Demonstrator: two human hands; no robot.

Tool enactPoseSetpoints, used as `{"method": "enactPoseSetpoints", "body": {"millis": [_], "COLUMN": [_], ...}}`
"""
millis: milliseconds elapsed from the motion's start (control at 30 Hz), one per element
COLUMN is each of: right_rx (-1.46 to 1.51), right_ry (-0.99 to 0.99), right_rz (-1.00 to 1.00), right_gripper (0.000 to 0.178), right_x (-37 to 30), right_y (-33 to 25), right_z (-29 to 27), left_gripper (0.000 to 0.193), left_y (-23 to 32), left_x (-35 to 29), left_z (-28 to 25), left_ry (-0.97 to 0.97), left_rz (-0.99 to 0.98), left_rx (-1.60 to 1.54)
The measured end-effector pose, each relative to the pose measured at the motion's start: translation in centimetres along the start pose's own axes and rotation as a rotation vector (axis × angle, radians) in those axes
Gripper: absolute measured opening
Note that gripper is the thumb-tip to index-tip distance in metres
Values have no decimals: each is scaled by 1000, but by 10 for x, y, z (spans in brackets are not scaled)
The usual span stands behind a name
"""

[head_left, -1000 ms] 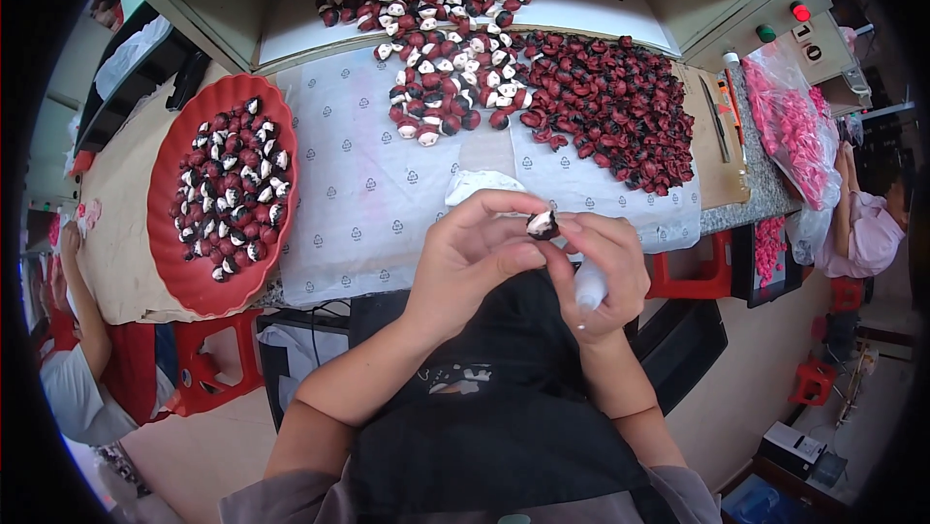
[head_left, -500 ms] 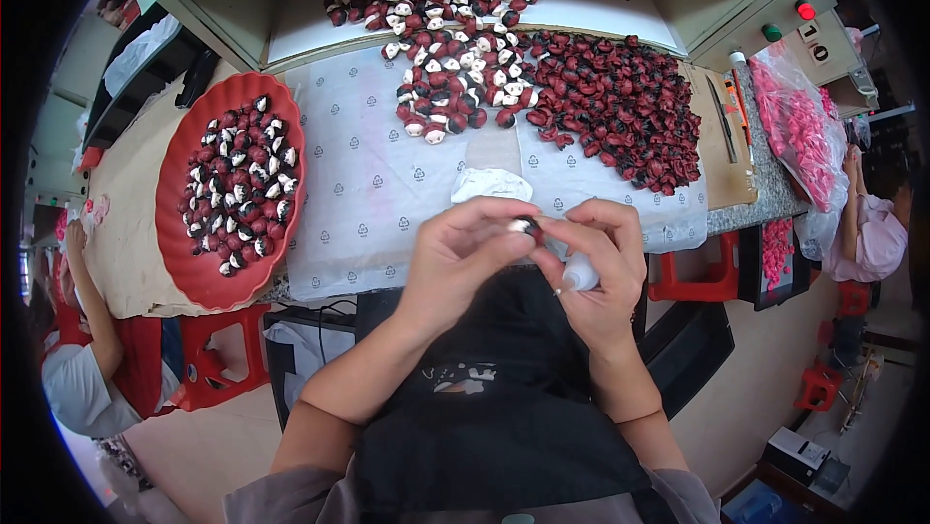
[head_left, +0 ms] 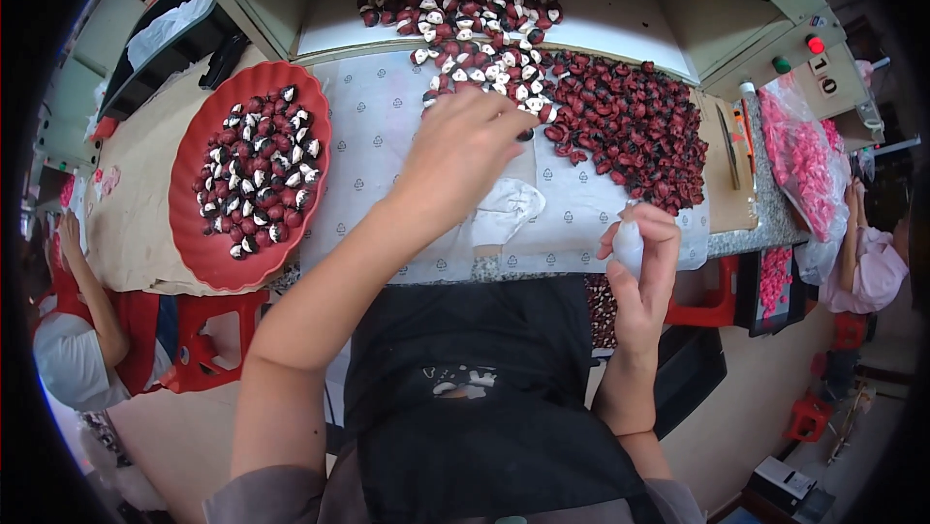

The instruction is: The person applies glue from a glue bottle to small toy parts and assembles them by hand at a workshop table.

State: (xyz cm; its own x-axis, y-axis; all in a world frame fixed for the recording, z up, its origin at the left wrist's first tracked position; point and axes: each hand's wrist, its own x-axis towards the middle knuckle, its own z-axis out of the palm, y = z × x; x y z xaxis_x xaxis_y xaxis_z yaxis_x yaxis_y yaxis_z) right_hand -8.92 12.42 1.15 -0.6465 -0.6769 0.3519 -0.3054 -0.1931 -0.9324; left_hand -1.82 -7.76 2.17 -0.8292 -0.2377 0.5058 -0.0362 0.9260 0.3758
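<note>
My left hand [head_left: 460, 151] reaches over the paper-covered table to the near edge of a heap of small dark red, black and white flower-like pieces [head_left: 484, 64]. Its fingers are bent together, and a small dark piece [head_left: 525, 135] shows at the fingertips; most of it is hidden. Close to the table's front edge, my right hand [head_left: 647, 267] is wrapped round a small white squeeze bottle [head_left: 629, 245], held upright. Between the hands lies a crumpled white cloth [head_left: 511, 204].
A red scalloped tray [head_left: 184, 209] with similar pieces stands at the left. Dark red cupped pieces [head_left: 639, 127] are heaped at the right, beside tweezers [head_left: 728, 146]. A bag of pink pieces [head_left: 799, 156] lies farther right. People sit at both sides.
My hands have parted from the small piece they held together. The left has moved forward to the heap with a piece; the right has drawn right and raised the bottle upright.
</note>
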Motion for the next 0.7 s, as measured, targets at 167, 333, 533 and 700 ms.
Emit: {"method": "enactPoseSetpoints", "body": {"millis": [167, 333, 533, 700], "right_rx": [-36, -27, 218, 502], "right_ry": [28, 91, 236, 399], "right_rz": [52, 95, 55, -34], "right_gripper": [35, 36, 37, 35], "right_x": [-8, -6, -6, -3], "right_y": [-4, -9, -11, -22], "right_z": [-4, -3, -6, -5], "left_gripper": [18, 20, 30, 32], "left_y": [2, 3, 30, 53], "left_x": [9, 5, -16, -38], "left_z": [38, 17, 0, 14], "left_ry": [-5, 99, 18, 2], "left_rz": [45, 54, -663, -742], "left_rx": [340, -13, -1426, -1710]}}
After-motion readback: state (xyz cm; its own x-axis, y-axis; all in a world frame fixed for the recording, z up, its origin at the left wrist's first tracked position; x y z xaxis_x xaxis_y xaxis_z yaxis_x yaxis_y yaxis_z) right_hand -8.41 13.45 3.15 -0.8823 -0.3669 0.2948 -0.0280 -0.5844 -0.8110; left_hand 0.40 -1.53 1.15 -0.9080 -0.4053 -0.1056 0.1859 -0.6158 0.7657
